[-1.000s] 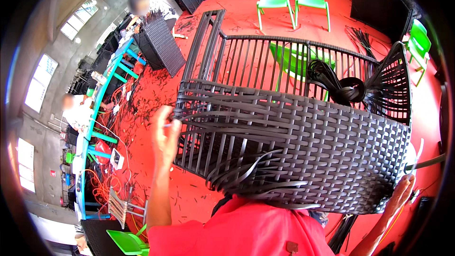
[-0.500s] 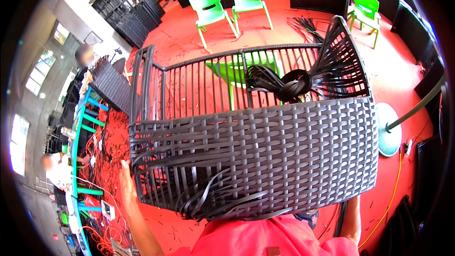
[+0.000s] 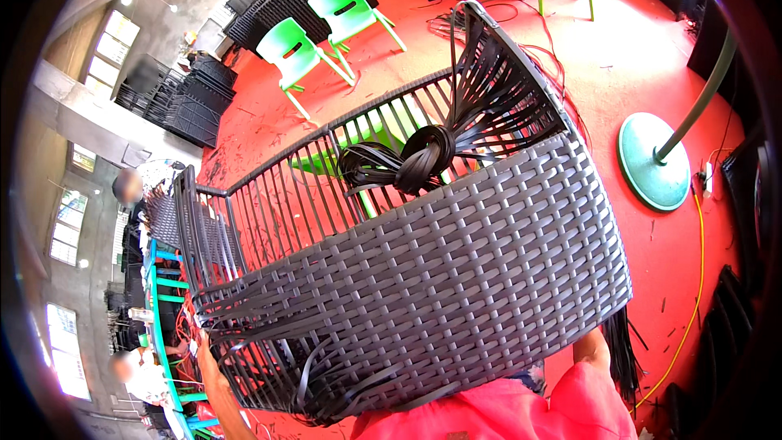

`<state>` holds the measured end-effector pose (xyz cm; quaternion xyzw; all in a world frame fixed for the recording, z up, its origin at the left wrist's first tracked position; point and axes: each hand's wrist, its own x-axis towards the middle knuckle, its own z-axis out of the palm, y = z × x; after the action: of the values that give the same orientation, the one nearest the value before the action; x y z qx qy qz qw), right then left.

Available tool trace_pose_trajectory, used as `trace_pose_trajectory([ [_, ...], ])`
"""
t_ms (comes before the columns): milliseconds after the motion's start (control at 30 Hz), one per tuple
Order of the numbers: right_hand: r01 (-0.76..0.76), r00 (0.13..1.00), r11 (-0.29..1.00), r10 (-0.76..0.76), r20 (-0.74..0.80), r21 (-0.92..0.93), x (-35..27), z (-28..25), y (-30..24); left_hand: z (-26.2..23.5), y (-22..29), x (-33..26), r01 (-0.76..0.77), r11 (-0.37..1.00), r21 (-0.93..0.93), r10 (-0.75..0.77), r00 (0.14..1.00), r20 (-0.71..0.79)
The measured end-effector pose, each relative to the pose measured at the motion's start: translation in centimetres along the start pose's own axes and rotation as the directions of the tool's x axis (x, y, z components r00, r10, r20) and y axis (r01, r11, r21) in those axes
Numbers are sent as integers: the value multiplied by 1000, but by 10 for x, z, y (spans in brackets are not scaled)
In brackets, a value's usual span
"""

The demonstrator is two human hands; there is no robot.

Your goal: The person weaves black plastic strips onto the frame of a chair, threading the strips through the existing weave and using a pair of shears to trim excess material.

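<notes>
Right under the camera there's a red shirt; just beyond it the big dark wicker frame fills the middle, tilted, its woven panel facing the person; the left hand is at its lower left corner among loose strips, the right hand at the lower right edge, both against the frame, though the weave hides the fingers and I cannot tell how tight either grip is; a knotted bundle of strips sits inside the frame's bars; further off, a green fan base on the red floor; beyond, green chairs and stacked dark frames.
</notes>
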<state>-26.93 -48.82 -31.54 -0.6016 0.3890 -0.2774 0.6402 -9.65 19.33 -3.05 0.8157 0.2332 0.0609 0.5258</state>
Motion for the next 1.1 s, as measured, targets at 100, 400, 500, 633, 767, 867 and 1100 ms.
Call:
trace_pose_trajectory([
  [100, 0, 1000, 1000, 0, 12, 0, -4, 0, 3, 10, 19, -13, 26, 1000, 13, -25, 997, -76],
  [400, 2, 1000, 1000, -3, 23, 26, -6, -4, 17, 35, 61, -21, 10, 1000, 11, -8, 995, -98],
  [500, 4, 1000, 998, -5, 3, 68, -11, -10, 18, 19, 49, 4, -11, 1000, 12, 11, 1000, 13],
  [633, 30, 1000, 992, -28, -12, 122, -13, -12, 24, 28, 16, 17, -70, 995, -77, 70, 998, 2],
  [767, 62, 998, 977, -59, -20, 203, -16, -25, 22, 32, 4, 19, -153, 987, -46, 155, 987, 31],
  [867, 25, 999, 936, -34, 21, 352, -32, -42, 16, 20, -10, 38, -198, 968, -156, 217, 969, 114],
  [1100, -272, 691, 962, 213, 691, -25, -175, 27, -37, 4, -30, -53, -602, 765, 228, 644, 704, -300],
])
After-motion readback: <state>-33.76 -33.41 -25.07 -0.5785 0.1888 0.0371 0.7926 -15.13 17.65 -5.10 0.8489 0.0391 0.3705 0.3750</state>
